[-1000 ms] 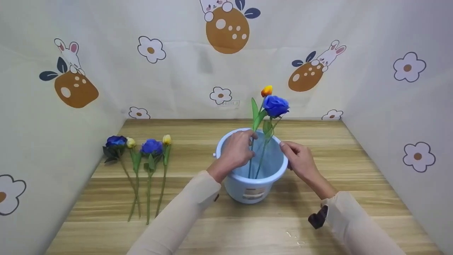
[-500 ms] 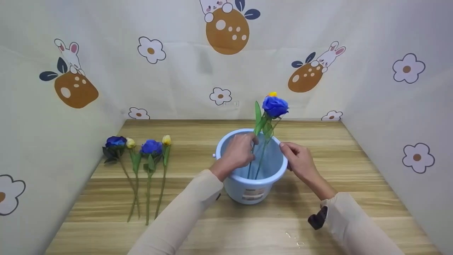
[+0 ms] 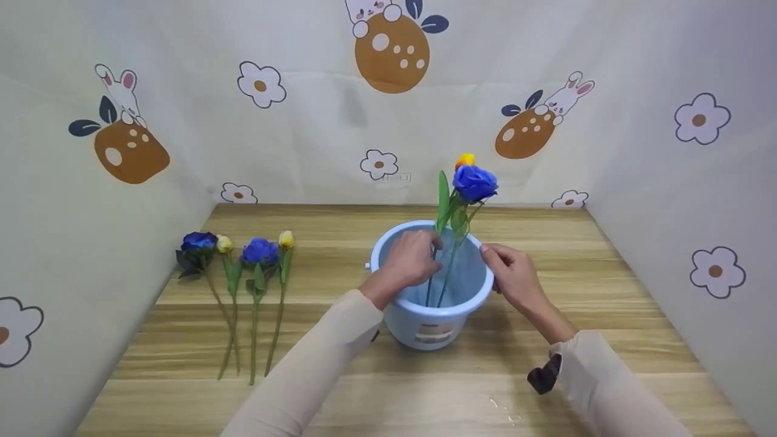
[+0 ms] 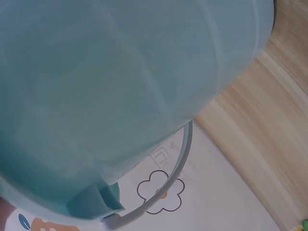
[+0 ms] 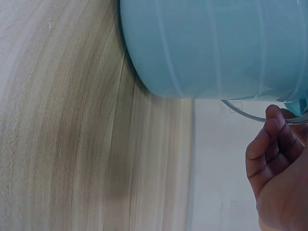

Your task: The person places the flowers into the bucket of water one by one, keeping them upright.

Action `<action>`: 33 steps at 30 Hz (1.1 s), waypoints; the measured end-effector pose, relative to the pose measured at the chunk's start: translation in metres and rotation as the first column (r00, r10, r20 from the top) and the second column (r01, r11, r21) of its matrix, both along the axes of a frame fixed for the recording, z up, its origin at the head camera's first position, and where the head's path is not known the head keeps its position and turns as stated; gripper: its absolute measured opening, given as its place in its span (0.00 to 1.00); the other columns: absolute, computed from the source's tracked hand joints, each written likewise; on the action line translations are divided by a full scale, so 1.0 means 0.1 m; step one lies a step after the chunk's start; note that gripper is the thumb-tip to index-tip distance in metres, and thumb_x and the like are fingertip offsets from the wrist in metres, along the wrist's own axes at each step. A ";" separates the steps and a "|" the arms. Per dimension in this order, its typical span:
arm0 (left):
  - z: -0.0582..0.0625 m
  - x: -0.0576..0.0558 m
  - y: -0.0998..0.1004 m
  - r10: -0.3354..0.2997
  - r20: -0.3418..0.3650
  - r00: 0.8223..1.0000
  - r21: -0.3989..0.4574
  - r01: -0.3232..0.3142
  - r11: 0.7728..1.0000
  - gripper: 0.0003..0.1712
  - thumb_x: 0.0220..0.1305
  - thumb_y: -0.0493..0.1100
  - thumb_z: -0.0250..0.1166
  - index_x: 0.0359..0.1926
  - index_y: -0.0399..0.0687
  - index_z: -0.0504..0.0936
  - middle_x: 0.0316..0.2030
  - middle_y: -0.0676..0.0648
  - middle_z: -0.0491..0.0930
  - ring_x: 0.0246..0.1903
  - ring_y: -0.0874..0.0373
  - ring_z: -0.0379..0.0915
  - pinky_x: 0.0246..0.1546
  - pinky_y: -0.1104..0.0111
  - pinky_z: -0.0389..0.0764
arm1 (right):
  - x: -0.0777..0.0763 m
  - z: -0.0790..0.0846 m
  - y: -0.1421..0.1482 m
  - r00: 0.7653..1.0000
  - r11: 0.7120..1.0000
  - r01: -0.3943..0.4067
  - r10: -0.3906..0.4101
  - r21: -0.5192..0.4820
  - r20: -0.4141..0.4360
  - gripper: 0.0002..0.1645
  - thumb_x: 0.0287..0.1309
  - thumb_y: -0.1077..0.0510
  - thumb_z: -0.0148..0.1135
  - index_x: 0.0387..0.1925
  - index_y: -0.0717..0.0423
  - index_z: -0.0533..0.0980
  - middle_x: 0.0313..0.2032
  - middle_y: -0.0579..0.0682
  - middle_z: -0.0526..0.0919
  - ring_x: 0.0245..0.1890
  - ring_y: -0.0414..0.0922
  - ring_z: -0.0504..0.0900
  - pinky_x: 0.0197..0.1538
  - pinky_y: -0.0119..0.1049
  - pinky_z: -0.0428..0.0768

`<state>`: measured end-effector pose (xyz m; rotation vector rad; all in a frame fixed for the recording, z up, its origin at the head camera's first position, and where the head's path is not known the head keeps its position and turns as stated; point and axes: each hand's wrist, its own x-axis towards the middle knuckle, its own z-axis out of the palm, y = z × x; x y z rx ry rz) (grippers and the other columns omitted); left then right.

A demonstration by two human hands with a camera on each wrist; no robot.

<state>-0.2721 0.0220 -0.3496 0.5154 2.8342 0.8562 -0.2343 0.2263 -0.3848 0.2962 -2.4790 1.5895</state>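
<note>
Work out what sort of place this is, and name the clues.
Probably a small screened-off work booth indoors: a wood-grain tabletop, rabbit-and-flower printed sheeting on three sides, and a light-blue bucket standing between.

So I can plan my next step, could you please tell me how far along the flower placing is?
Done, it seems: the blue rose stands in the bucket. In hand: the left hand holds the orange tulip by its stem inside, while the right hand grips the bucket. Apparently left: two blue flowers and two yellow tulips lying on the table.
</note>
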 end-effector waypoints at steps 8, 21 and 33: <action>-0.02 0.02 -0.02 -0.062 0.008 0.998 -0.021 0.062 0.998 0.16 0.56 0.39 0.68 0.48 0.44 0.83 0.38 0.49 0.82 0.35 0.58 0.76 0.32 0.69 0.79 | 0.00 0.00 -0.01 1.000 1.000 0.013 -0.013 -0.010 0.004 0.18 0.67 0.52 0.53 0.46 0.60 0.81 0.19 0.50 0.76 0.15 0.50 0.72 0.17 0.32 0.71; 0.09 0.07 -0.13 -0.075 -0.027 0.997 -0.037 0.074 0.997 0.11 0.58 0.42 0.67 0.43 0.47 0.85 0.36 0.52 0.82 0.36 0.59 0.75 0.36 0.68 0.78 | 0.00 -0.01 0.00 1.000 1.000 0.016 -0.016 -0.013 0.006 0.18 0.68 0.52 0.52 0.45 0.59 0.81 0.20 0.50 0.76 0.18 0.63 0.73 0.17 0.32 0.72; 0.27 0.10 -0.37 0.073 -0.132 0.989 0.071 -0.064 0.995 0.16 0.59 0.46 0.67 0.49 0.52 0.82 0.45 0.50 0.82 0.46 0.55 0.76 0.44 0.63 0.79 | 0.01 -0.01 0.00 0.999 1.000 0.025 -0.025 -0.005 0.026 0.19 0.68 0.50 0.51 0.47 0.58 0.81 0.22 0.56 0.78 0.18 0.57 0.74 0.18 0.33 0.73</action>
